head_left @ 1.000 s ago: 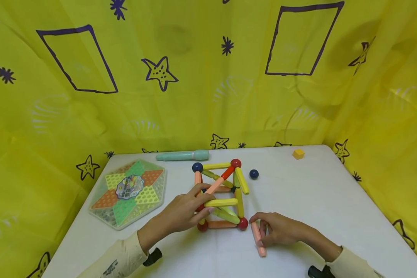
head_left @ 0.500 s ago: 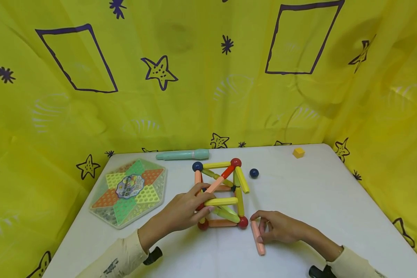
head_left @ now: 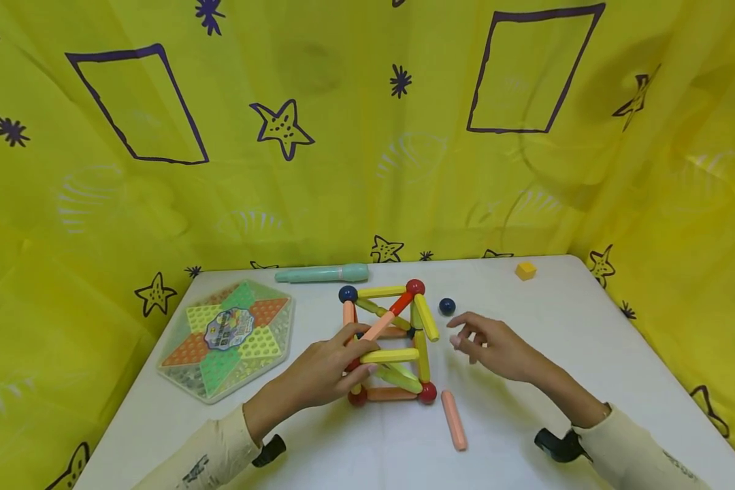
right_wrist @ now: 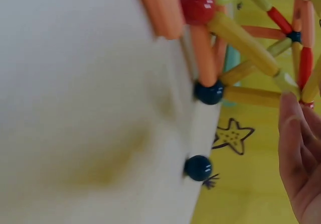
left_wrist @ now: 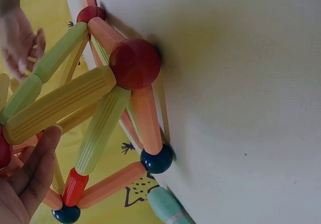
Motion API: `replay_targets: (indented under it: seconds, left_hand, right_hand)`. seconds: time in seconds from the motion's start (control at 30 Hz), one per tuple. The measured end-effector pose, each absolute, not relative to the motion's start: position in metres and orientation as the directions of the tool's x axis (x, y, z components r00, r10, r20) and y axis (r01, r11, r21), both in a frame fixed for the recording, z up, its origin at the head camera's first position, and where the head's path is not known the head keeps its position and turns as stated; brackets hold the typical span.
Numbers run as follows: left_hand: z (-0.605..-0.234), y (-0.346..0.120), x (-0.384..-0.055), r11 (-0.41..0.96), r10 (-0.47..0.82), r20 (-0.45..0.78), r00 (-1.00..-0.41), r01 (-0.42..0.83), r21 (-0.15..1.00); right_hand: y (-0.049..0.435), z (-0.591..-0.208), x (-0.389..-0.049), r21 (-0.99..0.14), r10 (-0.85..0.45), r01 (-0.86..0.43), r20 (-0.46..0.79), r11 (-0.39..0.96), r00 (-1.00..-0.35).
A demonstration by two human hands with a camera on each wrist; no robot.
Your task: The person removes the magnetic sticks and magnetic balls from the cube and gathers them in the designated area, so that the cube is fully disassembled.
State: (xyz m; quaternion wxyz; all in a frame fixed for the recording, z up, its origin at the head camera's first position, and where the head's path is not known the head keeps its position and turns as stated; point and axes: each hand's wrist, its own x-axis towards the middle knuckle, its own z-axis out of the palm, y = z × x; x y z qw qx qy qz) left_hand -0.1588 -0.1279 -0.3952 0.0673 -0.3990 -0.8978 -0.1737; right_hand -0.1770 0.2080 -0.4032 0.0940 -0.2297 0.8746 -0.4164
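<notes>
A cube-like frame of magnetic building sticks and balls (head_left: 422, 357) stands on the white table. My left hand (head_left: 324, 367) grips its upper near-left corner, around a red ball largely covered by the fingers. Yellow and pink sticks run out from that corner. In the left wrist view, that hand (left_wrist: 30, 189) shows at the lower left, beside a yellow stick (left_wrist: 65, 103). My right hand (head_left: 496, 347) hovers right of the frame, fingers loosely bent and holding nothing. A loose pink stick (head_left: 454, 420) lies below it. Just beyond its fingertips sits a loose dark blue ball (head_left: 447, 306).
A hexagonal Chinese checkers box (head_left: 226, 340) lies on the left of the table. Along the back are a mint-green microphone-shaped object (head_left: 322, 273) and a small yellow cube (head_left: 526, 271). A yellow patterned curtain (head_left: 367, 136) surrounds the table.
My right hand has let go of the loose pink stick, leaving it on the table. It has risen and moved toward the blue ball. My left hand and the frame have stayed put.
</notes>
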Motion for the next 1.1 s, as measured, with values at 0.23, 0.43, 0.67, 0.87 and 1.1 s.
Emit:
replay_targets:
  seconds: [0.23, 0.43, 0.67, 0.87, 1.1]
  left_hand:
    - [-0.396, -0.127, -0.160, 0.611, 0.698, 0.274, -0.661, 0.750, 0.253]
    - [-0.397, -0.126, -0.160, 0.619, 0.699, 0.268, -0.663, 0.748, 0.238]
    - [-0.395, -0.128, -0.158, 0.623, 0.694, 0.262, -0.671, 0.742, 0.248]
    - [-0.395, -0.127, -0.158, 0.625, 0.696, 0.254, -0.671, 0.741, 0.246]
    - [-0.395, -0.127, -0.158, 0.626, 0.696, 0.245, -0.675, 0.738, 0.252]
  right_hand:
    - [0.180, -0.389, -0.191, -0.780, -0.335, -0.244, 0.047, 0.577, -0.941]
    - [0.175, -0.384, -0.196, -0.827, -0.388, -0.208, -0.013, 0.522, -0.922]
    - [0.176, -0.377, -0.199, -0.823, -0.379, -0.190, -0.034, 0.536, -0.925]
    - [0.171, -0.378, -0.202, -0.822, -0.338, -0.146, -0.060, 0.551, -0.939]
    - [0.163, -0.381, -0.210, -0.716, -0.304, -0.209, -0.005, 0.666, -0.953]
